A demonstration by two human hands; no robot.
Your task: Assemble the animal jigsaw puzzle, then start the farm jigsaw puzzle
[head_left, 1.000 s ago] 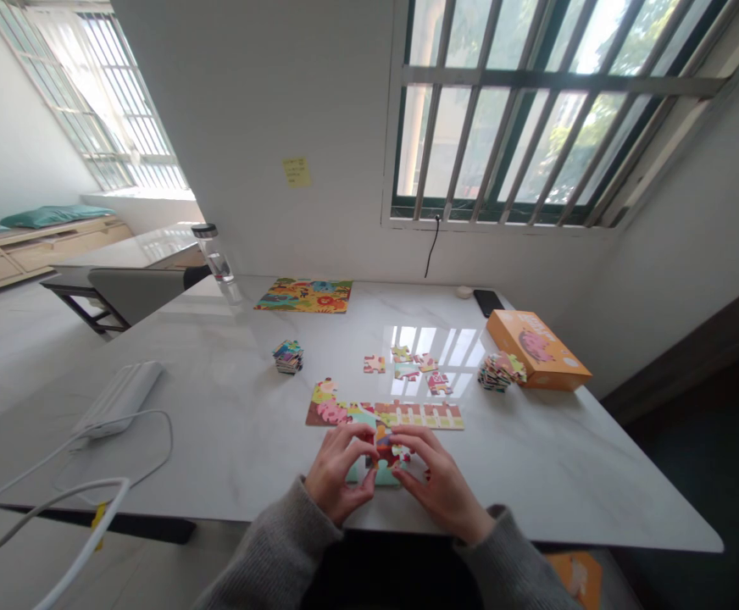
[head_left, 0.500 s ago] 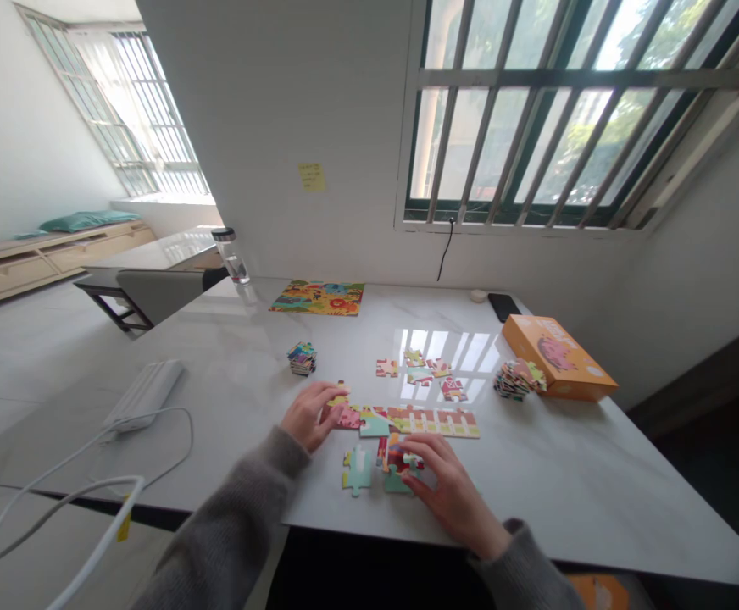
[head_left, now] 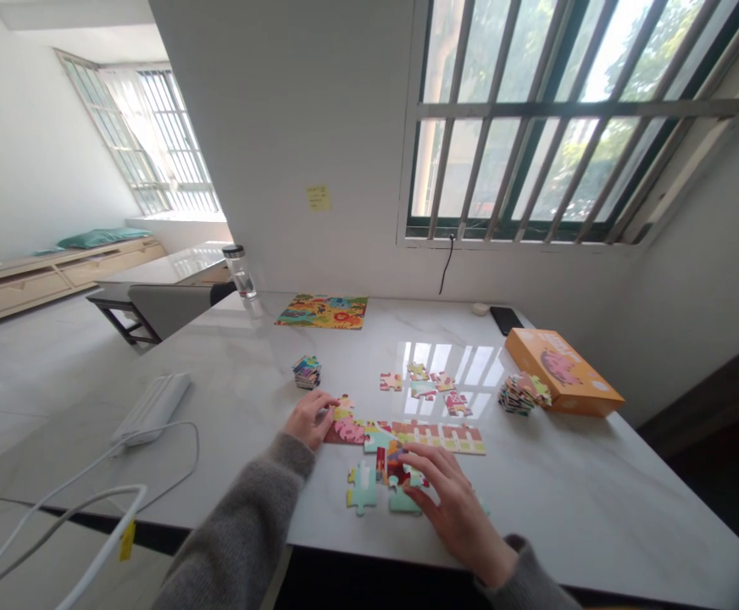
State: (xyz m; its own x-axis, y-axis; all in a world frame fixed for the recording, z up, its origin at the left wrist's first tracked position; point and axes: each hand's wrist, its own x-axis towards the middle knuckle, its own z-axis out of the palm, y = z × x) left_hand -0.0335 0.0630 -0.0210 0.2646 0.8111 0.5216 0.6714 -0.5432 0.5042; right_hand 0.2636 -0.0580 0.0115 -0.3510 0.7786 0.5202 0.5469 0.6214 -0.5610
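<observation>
My left hand (head_left: 309, 419) is at the left end of a joined puzzle strip (head_left: 439, 437), its curled fingers and thumb against the pink and yellow puzzle piece (head_left: 347, 424) there. Just below the strip, my right hand (head_left: 451, 500) has its fingers and thumb around a puzzle piece with red and white on it (head_left: 418, 479), partly hidden by the hand. An orange and red piece (head_left: 391, 462) lies beside those fingertips. Nearer me are a pale green piece (head_left: 363, 489) and another green piece (head_left: 402, 500), partly under my right hand.
Several loose pieces (head_left: 424, 390) lie beyond the strip. One stack of pieces (head_left: 307, 373) stands left, another (head_left: 517, 394) right, by an orange box (head_left: 563, 373). Farther back are a picture sheet (head_left: 322, 312), bottle (head_left: 241, 273) and phone (head_left: 506, 320). A power strip (head_left: 153, 409) with cables lies left.
The view has tilted up slightly, so the table sits lower. My left fingers have drawn back a little, showing more of the pink piece. My right hand stays at the lower pieces.
</observation>
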